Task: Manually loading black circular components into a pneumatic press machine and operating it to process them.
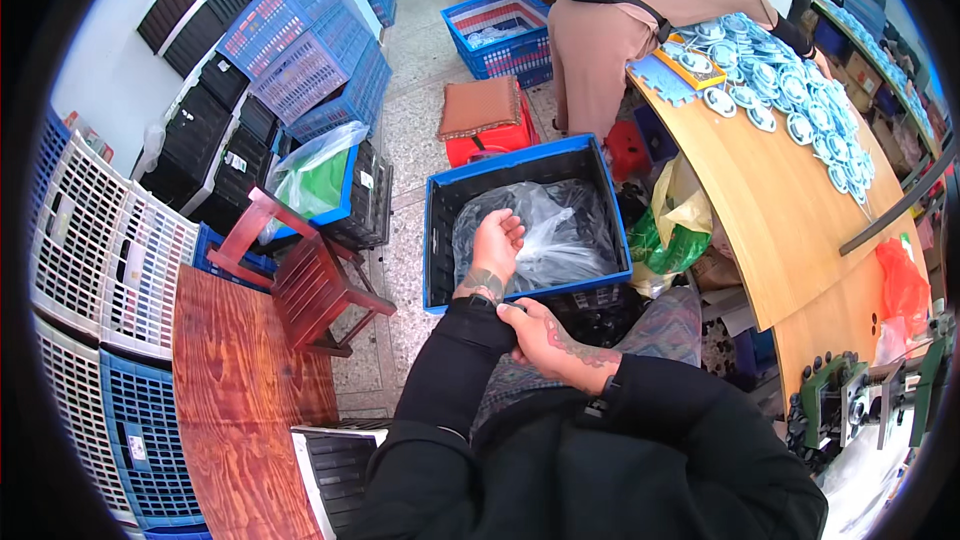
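**Head view: hands at a blue-rimmed crate**

Head view, near to far. Right hand [553, 342], fingers curled, rests against the black left sleeve cuff [470, 308]; whether it pinches the cuff cannot be told. Left hand [494, 248] hangs loosely open over the clear crumpled plastic bag [560, 235], fingertips touching it. The bag lies inside the black crate with blue rim [437, 240], directly ahead on the floor; its contents are hard to make out. Red wooden stool [310, 285] stands left, narrow speckled floor [405, 140] between. Curved wooden workbench [790, 210] bounds the right, bearing pale blue round parts [800, 90]. Beyond, a person in a brown jacket [640, 20] bends over it, partly cut off.
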Motion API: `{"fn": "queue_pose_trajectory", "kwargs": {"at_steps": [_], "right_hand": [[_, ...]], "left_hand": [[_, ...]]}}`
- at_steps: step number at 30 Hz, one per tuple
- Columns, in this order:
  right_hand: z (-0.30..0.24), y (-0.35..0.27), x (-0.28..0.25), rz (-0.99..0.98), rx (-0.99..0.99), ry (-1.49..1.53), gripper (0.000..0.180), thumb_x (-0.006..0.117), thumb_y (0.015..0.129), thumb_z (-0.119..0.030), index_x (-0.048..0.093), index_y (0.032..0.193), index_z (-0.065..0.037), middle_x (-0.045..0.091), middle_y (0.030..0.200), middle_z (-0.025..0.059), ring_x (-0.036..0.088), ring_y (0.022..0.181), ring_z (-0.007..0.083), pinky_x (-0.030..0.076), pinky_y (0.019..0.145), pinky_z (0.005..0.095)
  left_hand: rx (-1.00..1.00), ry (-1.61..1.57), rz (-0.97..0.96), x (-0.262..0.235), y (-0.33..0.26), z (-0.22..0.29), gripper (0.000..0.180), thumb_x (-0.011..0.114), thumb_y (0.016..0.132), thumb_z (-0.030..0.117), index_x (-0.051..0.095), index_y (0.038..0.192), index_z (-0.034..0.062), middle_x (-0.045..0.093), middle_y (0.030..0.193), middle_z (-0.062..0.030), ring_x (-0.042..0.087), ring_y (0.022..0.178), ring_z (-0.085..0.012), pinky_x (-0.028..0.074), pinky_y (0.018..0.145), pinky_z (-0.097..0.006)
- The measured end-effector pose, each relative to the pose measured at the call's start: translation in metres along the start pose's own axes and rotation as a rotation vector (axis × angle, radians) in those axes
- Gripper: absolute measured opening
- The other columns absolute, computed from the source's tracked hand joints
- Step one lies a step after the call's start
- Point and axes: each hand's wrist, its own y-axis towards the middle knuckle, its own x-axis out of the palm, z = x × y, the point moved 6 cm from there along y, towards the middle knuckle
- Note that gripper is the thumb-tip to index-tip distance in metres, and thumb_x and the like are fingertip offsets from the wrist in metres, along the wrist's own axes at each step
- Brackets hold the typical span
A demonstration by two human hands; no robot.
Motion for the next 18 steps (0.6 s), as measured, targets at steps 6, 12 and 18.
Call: {"fn": "queue_pose_trajectory", "kwargs": {"at_steps": [6, 12, 18], "right_hand": [[0.007, 0.0, 0.026, -0.236, 0.049, 0.507, 0.029, 0.06, 0.106, -0.036, 0.06, 0.108, -0.007, 0.06, 0.075, 0.0045, 0.051, 0.05, 0.014, 0.037, 0.045, 0.0294], [-0.015, -0.017, 0.026, -0.195, -0.209, 0.416, 0.026, 0.066, 0.104, -0.027, 0.056, 0.117, -0.007, 0.06, 0.079, 0.0027, 0.049, 0.052, 0.0111, 0.037, 0.046, 0.0292], [-0.035, -0.031, 0.023, -0.1, -0.251, 0.134, 0.045, 0.074, 0.099, -0.026, 0.055, 0.129, 0.001, 0.066, 0.086, 0.0061, 0.061, 0.058, 0.0131, 0.05, 0.053, 0.0292]], "left_hand": [[0.057, 0.068, -0.177, 0.035, -0.018, 0.047, 0.015, 0.064, 0.099, 0.028, 0.071, 0.102, 0.015, 0.073, 0.089, 0.0002, 0.068, 0.081, -0.0192, 0.051, 0.073, -0.038], [0.101, 0.117, -0.238, 0.06, -0.034, 0.075, 0.015, 0.068, 0.098, 0.027, 0.07, 0.106, 0.015, 0.073, 0.088, -0.0001, 0.068, 0.079, -0.0168, 0.051, 0.072, -0.035], [0.448, 0.258, -0.275, 0.082, -0.06, 0.097, 0.011, 0.065, 0.1, 0.016, 0.066, 0.11, 0.0114, 0.072, 0.088, -0.0029, 0.069, 0.078, -0.0163, 0.053, 0.07, -0.032]]}}
